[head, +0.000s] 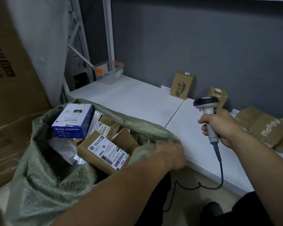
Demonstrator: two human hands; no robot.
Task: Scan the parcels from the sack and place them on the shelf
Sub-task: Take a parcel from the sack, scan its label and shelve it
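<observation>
A green woven sack [44, 173] stands open at the lower left, full of parcels. On top lie a blue and white box [73, 122] and a brown carton with a shipping label [104, 152]. My left hand [170, 154] grips the sack's right rim and pulls it open. My right hand [222, 126] holds a grey handheld scanner [207, 110] by its handle above the white shelf [137, 101], its cable hanging down over the front edge.
Two small brown boxes [182, 84] [218, 95] stand against the grey wall on the shelf. Flat brown packages [265, 128] lie at the right. A clear plastic bin [109, 71] sits at the back left. Large cartons [10, 79] stand at the left.
</observation>
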